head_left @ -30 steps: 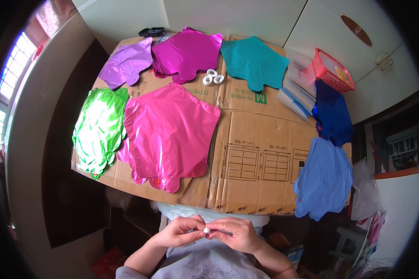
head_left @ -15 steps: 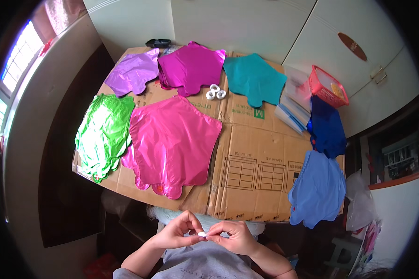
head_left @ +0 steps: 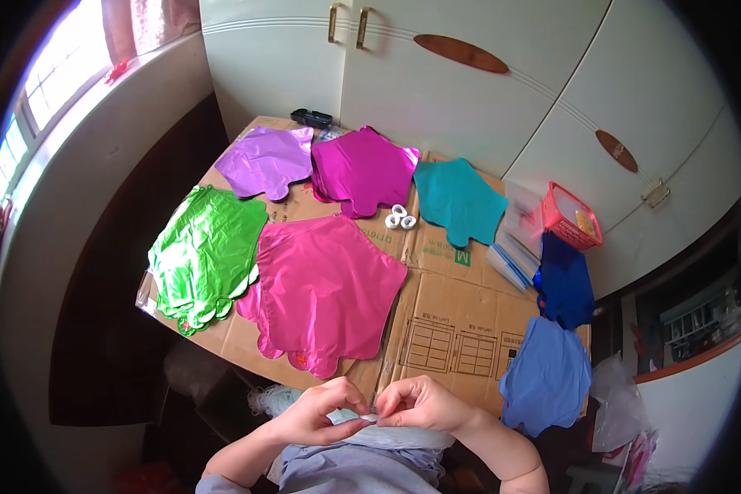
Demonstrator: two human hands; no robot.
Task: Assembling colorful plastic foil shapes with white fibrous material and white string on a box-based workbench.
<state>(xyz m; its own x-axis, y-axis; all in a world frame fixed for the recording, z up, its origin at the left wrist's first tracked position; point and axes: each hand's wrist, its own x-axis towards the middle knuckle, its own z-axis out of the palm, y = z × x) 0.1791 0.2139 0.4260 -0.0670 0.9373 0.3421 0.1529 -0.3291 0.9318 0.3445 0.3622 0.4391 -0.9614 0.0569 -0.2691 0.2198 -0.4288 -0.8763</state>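
My left hand (head_left: 328,412) and my right hand (head_left: 424,405) meet near my body, just off the front edge of the cardboard. Thumbs and fingers of both pinch a small white piece (head_left: 370,417); the fingers cover most of it, so its kind stays unclear. Nearest to them lies a flat, uninflated pink foil balloon (head_left: 329,288), star-like with a tab at its lower edge, on top of more pink ones. Farther back, three small white rolls (head_left: 400,217) sit together on the cardboard (head_left: 461,296).
Around the cardboard lie flat foil balloons: green (head_left: 206,255), lilac (head_left: 265,160), magenta (head_left: 362,169), teal (head_left: 459,200), dark blue (head_left: 565,280) and light blue (head_left: 545,375). A red basket (head_left: 571,216) stands back right, near clear packets (head_left: 510,265). White cabinets (head_left: 469,99) border the back.
The whole view has shifted, with the table lower in the picture and more cabinet showing. Both hands still pinch the white piece, and the fingers have altered their position slightly.
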